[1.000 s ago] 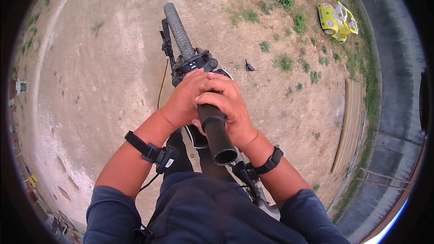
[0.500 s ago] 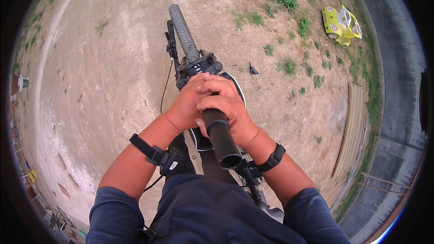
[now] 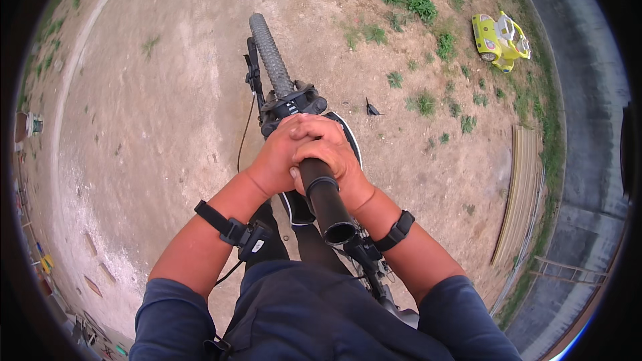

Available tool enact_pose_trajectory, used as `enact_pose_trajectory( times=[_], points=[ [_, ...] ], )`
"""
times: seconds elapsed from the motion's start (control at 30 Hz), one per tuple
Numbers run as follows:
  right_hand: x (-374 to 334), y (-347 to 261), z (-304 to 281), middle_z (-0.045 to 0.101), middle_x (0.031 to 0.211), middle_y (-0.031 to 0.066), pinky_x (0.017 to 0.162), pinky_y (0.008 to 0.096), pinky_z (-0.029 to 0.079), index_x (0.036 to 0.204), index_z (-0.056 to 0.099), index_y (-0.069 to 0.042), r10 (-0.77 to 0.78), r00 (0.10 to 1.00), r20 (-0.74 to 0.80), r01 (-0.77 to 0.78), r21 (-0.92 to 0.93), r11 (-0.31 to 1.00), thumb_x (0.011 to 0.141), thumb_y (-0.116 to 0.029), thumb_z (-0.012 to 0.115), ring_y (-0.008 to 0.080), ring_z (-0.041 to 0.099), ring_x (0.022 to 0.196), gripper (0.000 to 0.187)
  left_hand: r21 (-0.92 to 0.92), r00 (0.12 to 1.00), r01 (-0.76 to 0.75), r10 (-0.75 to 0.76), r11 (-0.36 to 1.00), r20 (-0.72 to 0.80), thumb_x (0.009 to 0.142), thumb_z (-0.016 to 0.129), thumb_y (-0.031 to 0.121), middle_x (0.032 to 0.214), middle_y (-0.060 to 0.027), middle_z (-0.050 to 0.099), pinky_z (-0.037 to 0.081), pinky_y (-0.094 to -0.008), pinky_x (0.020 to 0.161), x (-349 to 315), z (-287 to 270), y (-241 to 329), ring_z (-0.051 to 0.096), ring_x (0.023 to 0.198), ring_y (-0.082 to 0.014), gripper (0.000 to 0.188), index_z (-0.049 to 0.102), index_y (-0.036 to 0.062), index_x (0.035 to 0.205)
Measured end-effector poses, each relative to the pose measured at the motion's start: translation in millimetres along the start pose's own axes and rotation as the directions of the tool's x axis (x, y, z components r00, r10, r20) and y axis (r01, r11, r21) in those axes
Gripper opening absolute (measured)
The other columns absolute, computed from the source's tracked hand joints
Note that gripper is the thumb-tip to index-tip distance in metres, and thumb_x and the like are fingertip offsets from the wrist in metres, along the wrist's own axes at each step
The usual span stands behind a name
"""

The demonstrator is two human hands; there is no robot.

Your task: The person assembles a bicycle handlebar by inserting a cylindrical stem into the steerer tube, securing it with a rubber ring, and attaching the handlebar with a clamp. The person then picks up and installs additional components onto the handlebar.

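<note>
A black hollow tube (image 3: 326,204) points its open end up toward me, with a ring around it just below my fingers. My left hand (image 3: 275,155) and my right hand (image 3: 338,160) are pressed together with overlapping fingers, both closed around the tube's upper part. Ahead of them lies part of a bicycle, its knobbly front tyre (image 3: 270,47) pointing away and a black fork crown (image 3: 301,100) right behind it. A brake lever (image 3: 252,70) sits left of the wheel. My hands hide how the tube joins the bicycle.
Bare dirt ground (image 3: 180,87) surrounds the bicycle. At far right stands a yellow-green toy car (image 3: 491,39), with stacked long boards (image 3: 516,194) nearer me. A small black object (image 3: 372,107) lies right of the fork. A concrete strip (image 3: 585,160) runs along the right edge.
My two hands and the front wheel sit slightly lower in the view, and the background has shifted a little too. The grip on the tube looks the same.
</note>
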State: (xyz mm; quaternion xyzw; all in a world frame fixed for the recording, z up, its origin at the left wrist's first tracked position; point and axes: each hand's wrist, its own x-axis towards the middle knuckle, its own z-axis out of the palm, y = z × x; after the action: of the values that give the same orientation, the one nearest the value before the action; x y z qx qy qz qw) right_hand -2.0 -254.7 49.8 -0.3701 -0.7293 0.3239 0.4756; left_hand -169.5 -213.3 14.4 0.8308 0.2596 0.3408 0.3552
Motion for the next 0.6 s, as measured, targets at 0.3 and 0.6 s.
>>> enact_pose_trajectory(
  times=[0.3, 0.6],
  points=[
    [-2, -3, -3, 0.063, 0.133, 0.0115, 0.117, 0.0523, 0.042, 0.106, 0.068, -0.017, 0.025, 1.0, -0.006, -0.025, -0.065, 0.998, 0.069, -0.012, 0.088, 0.0401, 0.058, 0.135, 0.042, -0.035, 0.998, 0.041, -0.039, 0.999, 0.056, 0.078, 0.082, 0.028, 0.129, -0.0114, 0.07, 0.044, -0.0508, 0.116, 3, -9, 2, 0.062, 0.128, -0.0377, 0.045, 0.073, 0.0161, 0.12],
    [1, -25, -7, 0.063, 0.141, 0.0154, 0.119, 0.0542, 0.041, 0.115, 0.071, -0.012, 0.087, 0.995, -0.041, -0.093, -0.152, 0.984, 0.074, -0.018, 0.092, 0.0432, 0.056, 0.137, 0.047, -0.069, 0.993, 0.106, -0.109, 0.992, -0.035, 0.081, 0.08, 0.022, 0.127, -0.0152, 0.066, 0.047, -0.0475, 0.11, 3, -7, 5, 0.061, 0.123, -0.0405, 0.049, 0.066, 0.0061, 0.125]
  ],
)
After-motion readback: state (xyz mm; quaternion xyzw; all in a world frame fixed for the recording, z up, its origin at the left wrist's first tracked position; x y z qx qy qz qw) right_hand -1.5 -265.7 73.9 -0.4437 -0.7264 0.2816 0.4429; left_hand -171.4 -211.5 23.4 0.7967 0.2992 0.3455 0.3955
